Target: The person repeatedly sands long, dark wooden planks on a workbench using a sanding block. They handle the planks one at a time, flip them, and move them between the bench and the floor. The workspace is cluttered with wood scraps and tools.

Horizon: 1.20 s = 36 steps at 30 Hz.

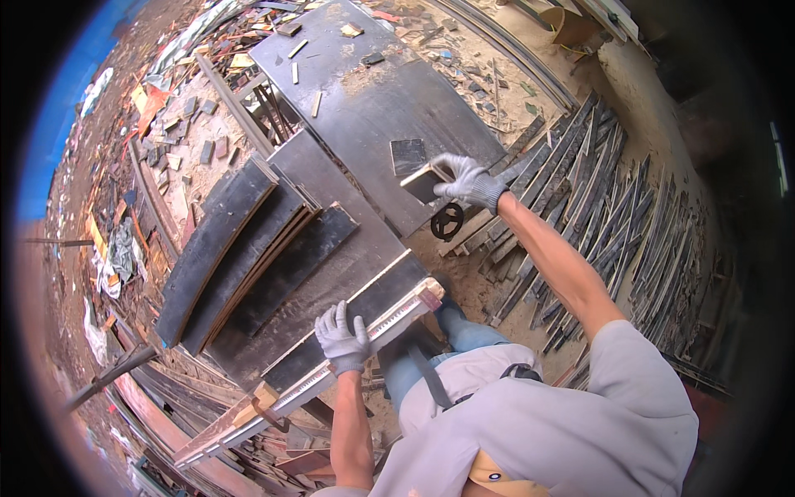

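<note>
My right hand, in a grey-white work glove, grips a small black-faced plywood offcut by its edge, above the near right part of the metal table. A second square offcut lies flat just beyond it. My left hand, gloved too, rests with fingers spread on a long black-faced plywood strip. Along the near side of that strip runs a metal fence bar with a measuring scale. Left of my hands, black-faced boards are stacked on the metal table, which is split by a long slot.
A black handwheel sticks out below the table's right edge. Long plywood strips lie heaped on the ground at right. Wooden scraps and sawdust cover the ground at left. A wood block sits at the bar's left part, beside a rusty clamp.
</note>
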### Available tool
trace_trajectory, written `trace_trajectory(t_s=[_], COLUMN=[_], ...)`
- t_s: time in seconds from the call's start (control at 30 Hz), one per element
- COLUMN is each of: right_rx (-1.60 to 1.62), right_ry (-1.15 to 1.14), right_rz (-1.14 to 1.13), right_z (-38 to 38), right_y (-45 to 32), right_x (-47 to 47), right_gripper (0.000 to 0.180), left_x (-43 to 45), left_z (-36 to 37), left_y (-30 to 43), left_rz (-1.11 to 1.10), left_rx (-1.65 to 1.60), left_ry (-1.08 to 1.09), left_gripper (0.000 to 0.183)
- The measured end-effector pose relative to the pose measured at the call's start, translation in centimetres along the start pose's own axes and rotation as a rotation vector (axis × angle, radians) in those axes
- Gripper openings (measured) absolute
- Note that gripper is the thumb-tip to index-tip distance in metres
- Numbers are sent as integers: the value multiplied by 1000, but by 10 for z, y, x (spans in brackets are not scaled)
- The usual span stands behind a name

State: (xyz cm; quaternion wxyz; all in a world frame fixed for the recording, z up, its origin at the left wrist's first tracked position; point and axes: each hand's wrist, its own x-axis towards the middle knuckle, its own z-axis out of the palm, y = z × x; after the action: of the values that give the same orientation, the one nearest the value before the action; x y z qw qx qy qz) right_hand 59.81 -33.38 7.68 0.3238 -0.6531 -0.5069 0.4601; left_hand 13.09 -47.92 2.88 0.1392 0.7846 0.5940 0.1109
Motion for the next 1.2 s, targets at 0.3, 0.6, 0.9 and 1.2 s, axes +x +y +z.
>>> trace_trajectory(t_s=[0.3,0.6,0.9,1.2], right_rx=[-713,-772,-634,-129], right_ry=[-90,-69,103,-71], right_rz=[-289,-14,48,314], right_z=[-10,40,52,-56], right_y=[11,-17,-34,65], right_x=[116,160,100,-122], right_gripper=[52,75,51,72], left_x=[3,6,13,74], left_z=[-2,-2,-8,-19], left_y=[1,1,12,-28], left_rz=[-11,-28,47,334], left_rx=[-20,-19,-22,189], left_ry=[-5,-22,13,189], left_gripper=[55,56,52,43])
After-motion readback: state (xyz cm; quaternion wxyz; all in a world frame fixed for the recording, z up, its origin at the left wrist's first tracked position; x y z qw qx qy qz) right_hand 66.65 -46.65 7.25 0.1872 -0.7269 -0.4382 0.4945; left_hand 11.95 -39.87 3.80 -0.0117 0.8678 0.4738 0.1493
